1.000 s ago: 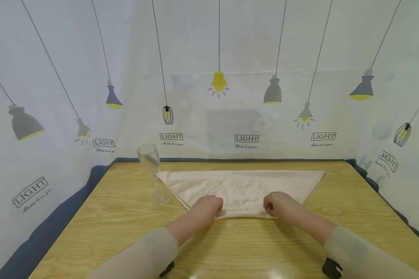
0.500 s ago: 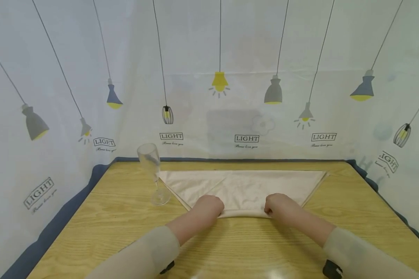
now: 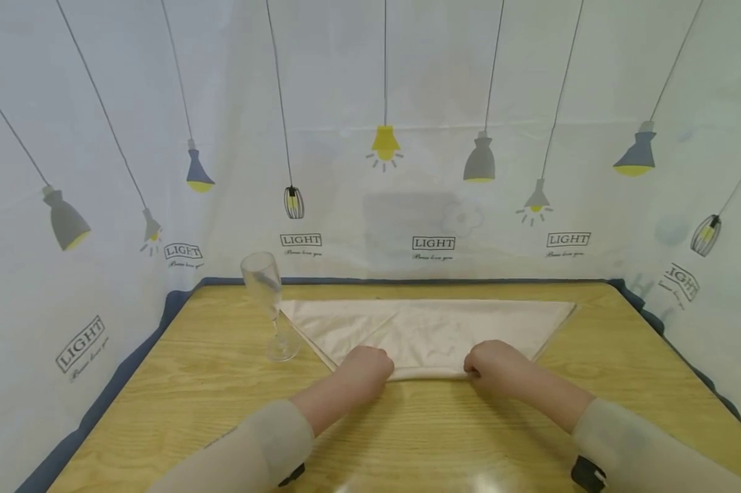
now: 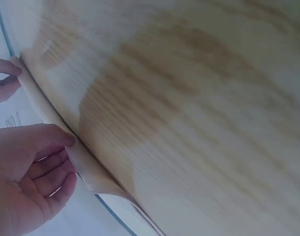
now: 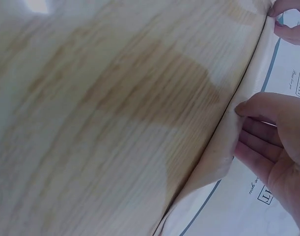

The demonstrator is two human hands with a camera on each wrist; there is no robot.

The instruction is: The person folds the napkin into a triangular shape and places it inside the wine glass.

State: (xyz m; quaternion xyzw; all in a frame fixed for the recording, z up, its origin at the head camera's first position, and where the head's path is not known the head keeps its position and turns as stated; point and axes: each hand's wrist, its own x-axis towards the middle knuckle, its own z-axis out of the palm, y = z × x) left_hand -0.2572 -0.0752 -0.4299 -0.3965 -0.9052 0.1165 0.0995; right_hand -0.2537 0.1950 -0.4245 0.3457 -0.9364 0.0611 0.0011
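Cloth [image 3: 432, 332] lies folded on the tabletop [image 3: 420, 431]; my left fingers [image 4: 49, 166] and right fingers [image 5: 259, 151], both curled, pinch its near edge, apart from each other.

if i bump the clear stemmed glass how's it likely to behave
The glass would probably tip easily, since its tall bowl sits high on a thin stem. It may then roll, as the bowl is round. It looks fragile too, being clear and slender, though its material can't be confirmed.

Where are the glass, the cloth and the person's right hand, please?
Glass [image 3: 267, 293], head view: on its bowl.
Cloth [image 3: 429, 335], head view: middle of its upper face.
Right hand [image 3: 497, 365], head view: back of the hand.
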